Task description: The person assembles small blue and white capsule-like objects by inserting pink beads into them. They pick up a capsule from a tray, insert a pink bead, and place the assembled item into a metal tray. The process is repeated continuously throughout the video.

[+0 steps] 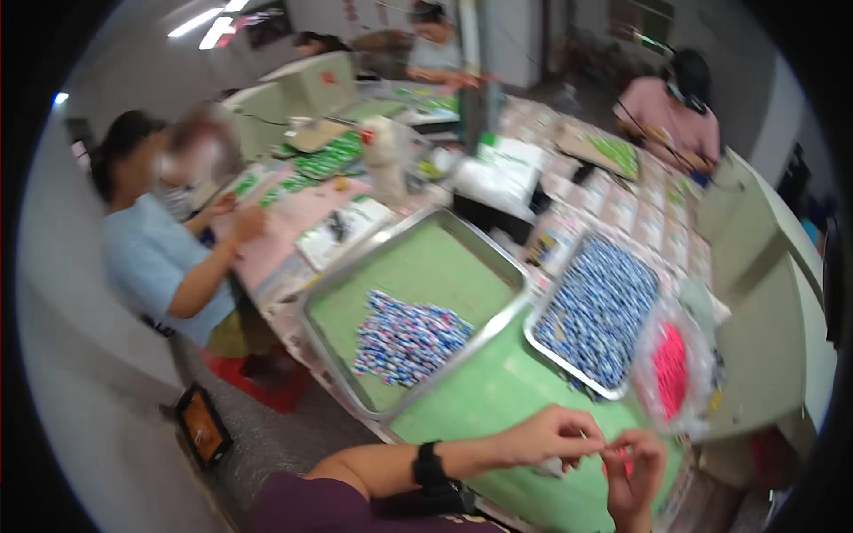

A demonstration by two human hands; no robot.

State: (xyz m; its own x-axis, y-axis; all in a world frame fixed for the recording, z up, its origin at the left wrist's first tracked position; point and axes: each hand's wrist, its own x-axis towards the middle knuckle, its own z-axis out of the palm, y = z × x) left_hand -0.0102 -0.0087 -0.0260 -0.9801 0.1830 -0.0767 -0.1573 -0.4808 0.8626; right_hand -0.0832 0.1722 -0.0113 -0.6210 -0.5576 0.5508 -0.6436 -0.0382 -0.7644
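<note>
Over the green work surface (524, 373), my left hand (551, 441) and my right hand (638, 464) meet fingertip to fingertip. Both are closed in a pinch. A thin, pale piece shows at the left fingertips, too small to name. Between the right fingers there is a small bright pink piece (627, 462), partly hidden by them. Something whitish sits under my left palm. Just beyond my hands stands a metal tray (539, 342) filled with small blue and white pieces. Beside it lies a clear plastic bag (651, 391) holding bright pink pieces (671, 369).
A larger metal tray (311, 330) with a green bottom holds a pile of blue, white and pink pieces (409, 339). Behind it are a white box (511, 164) and a pale bottle-like container (384, 160). A person in light blue (164, 258) works at the left; others sit farther back.
</note>
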